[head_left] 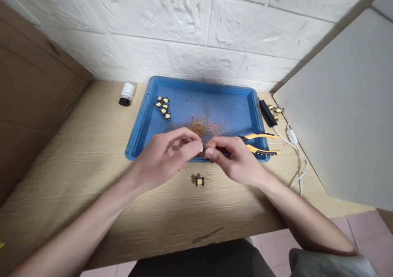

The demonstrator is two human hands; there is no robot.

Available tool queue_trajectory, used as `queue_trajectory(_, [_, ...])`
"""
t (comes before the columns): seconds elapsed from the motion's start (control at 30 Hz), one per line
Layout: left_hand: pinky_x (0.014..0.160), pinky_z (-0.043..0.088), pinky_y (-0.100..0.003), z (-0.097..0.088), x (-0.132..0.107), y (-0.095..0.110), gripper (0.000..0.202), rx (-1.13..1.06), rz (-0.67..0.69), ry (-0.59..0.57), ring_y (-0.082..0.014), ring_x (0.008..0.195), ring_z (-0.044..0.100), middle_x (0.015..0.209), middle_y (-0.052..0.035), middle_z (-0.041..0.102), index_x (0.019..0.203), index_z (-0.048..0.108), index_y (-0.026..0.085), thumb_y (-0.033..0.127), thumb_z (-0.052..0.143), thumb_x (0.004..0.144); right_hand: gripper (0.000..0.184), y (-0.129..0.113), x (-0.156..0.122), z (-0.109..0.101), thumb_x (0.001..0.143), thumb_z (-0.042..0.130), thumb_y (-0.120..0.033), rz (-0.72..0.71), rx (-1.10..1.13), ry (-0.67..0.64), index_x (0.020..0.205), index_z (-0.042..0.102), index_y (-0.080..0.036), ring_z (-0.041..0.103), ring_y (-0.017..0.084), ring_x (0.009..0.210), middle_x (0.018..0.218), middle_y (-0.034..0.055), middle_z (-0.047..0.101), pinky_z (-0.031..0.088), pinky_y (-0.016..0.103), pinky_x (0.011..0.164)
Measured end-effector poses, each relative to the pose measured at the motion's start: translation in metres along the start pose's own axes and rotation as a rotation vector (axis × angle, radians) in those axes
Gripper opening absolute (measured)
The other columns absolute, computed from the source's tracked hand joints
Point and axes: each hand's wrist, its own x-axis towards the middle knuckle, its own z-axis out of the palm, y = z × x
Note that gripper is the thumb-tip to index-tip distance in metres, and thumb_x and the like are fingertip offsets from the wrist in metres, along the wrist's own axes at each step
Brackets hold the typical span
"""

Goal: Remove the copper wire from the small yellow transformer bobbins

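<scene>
My left hand and my right hand meet over the front edge of a blue tray. Both pinch a small yellow and black coil part between their fingertips. A heap of thin copper wire lies in the tray just behind the hands. Several more small yellow and black parts sit in the tray's back left corner. One single part lies on the wooden table below the hands. Yellow-handled pliers rest on the tray's right front corner, beside my right hand.
A small white and black bottle lies at the back left near the brick wall. A black device with a white cable lies right of the tray, two small parts by it. A white panel stands at the right, a cardboard wall at the left.
</scene>
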Motion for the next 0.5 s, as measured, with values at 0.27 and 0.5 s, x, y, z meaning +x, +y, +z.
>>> queue_trajectory(0.27, [0.046, 0.024, -0.028, -0.0011, -0.0017, 0.0060, 0.039, 0.141, 0.004, -0.047, -0.0122, 0.047, 0.044, 0.052, 0.0056, 0.047, 0.069, 0.062, 0.021, 0.051, 0.058, 0.094, 0.020, 0.0045, -0.0005, -0.0044, 0.106, 0.065, -0.034, -0.019, 0.138, -0.078, 0.094, 0.068, -0.019, 0.055, 0.012, 0.074, 0.079, -0.0023, 0.064, 0.043, 0.027, 0.069])
queue_trajectory(0.5, [0.048, 0.026, -0.029, 0.0021, -0.0031, 0.0042, 0.037, 0.122, 0.051, -0.013, -0.0115, 0.049, 0.044, 0.054, 0.0055, 0.048, 0.065, 0.059, 0.021, 0.046, 0.058, 0.094, 0.021, 0.0023, -0.0003, -0.0033, 0.102, 0.067, -0.028, -0.015, 0.145, -0.021, 0.084, 0.068, -0.018, 0.055, 0.012, 0.069, 0.073, -0.0020, 0.064, 0.043, 0.027, 0.067])
